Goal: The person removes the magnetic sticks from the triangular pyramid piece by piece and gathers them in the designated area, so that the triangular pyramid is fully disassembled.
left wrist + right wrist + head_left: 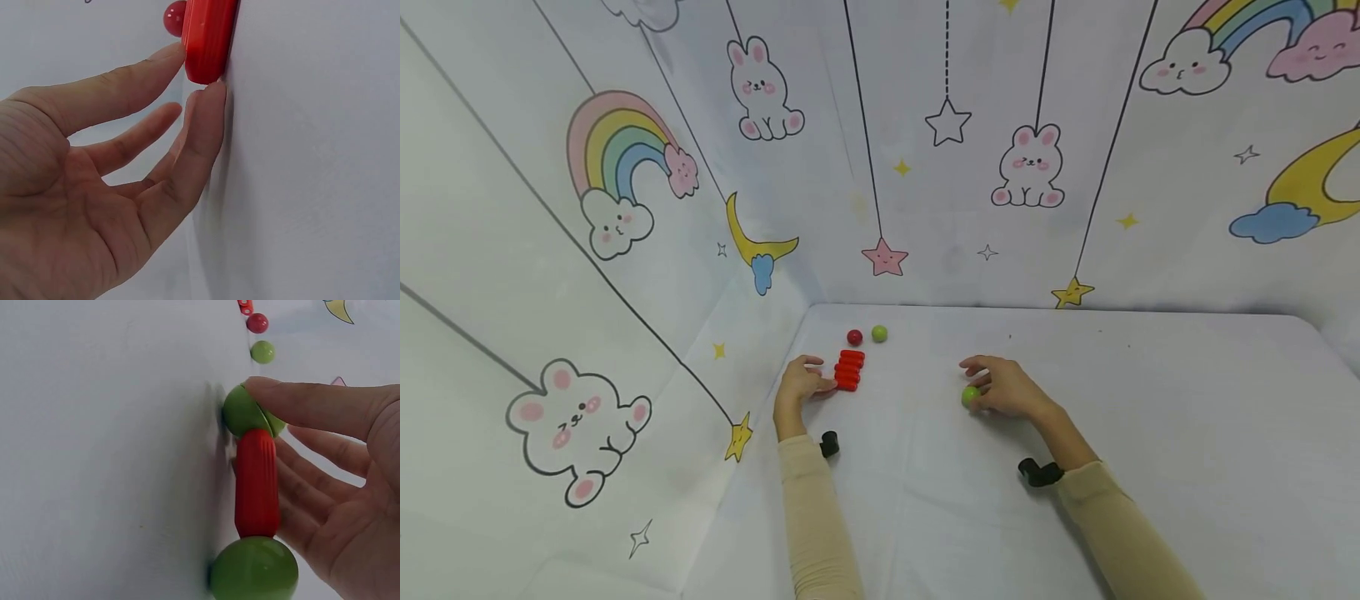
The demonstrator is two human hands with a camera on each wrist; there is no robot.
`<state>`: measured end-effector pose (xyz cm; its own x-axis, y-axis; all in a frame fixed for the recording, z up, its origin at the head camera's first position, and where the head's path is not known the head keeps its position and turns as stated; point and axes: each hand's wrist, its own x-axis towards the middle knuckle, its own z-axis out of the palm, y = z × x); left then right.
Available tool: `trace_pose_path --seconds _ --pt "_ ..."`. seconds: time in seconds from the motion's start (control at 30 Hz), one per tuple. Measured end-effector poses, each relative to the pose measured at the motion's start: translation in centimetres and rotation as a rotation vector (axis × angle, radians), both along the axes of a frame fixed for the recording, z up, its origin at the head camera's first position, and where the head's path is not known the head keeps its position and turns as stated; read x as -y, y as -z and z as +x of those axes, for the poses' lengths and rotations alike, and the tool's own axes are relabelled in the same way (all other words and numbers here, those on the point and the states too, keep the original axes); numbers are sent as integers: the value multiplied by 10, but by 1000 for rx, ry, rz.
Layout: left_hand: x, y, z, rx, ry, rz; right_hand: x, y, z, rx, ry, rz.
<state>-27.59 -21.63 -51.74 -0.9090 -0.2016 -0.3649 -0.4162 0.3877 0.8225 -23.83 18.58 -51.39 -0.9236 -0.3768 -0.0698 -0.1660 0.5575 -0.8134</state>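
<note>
My left hand [799,385] is at the near end of a short row of several red plastic rods [850,367]. In the left wrist view, its thumb tip lies right at the edge of the closest rod [207,47], with another fingertip just below that rod's end. My right hand [1011,390] pinches a toy dumbbell [257,487], a ribbed red bar between two green balls. The thumb presses on the upper green ball [240,411], and the fingers lie behind the bar. In the head view only one green ball [970,397] of it shows; the hand hides the rest.
A loose red ball [854,337] and a loose green ball [879,333] lie beyond the rods on the white tabletop [925,500]. White walls printed with rabbits, stars and rainbows stand at the left and back. Each wrist wears a black camera [1040,472].
</note>
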Motion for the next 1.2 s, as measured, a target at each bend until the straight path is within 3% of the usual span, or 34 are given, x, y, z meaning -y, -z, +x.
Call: trace_pose_path --seconds 0.2,0.5,0.63,0.87,1.0,1.2 --pt "-7 -9 0 -67 17 -67 -8 -4 0 16 12 36" --pt "-36 -26 -1 -214 73 10 -13 -7 -2 26 1 32" --pt "-50 -28 -5 -240 147 89 -15 -8 -2 36 4 41" --pt "-92 -31 -9 -265 347 260 -21 -9 -1 41 5 42" --pt "-114 -31 -8 -234 436 258 -22 -9 -1 38 17 35" --pt "-138 -26 -7 -194 513 229 -19 -7 -3 24 52 41"
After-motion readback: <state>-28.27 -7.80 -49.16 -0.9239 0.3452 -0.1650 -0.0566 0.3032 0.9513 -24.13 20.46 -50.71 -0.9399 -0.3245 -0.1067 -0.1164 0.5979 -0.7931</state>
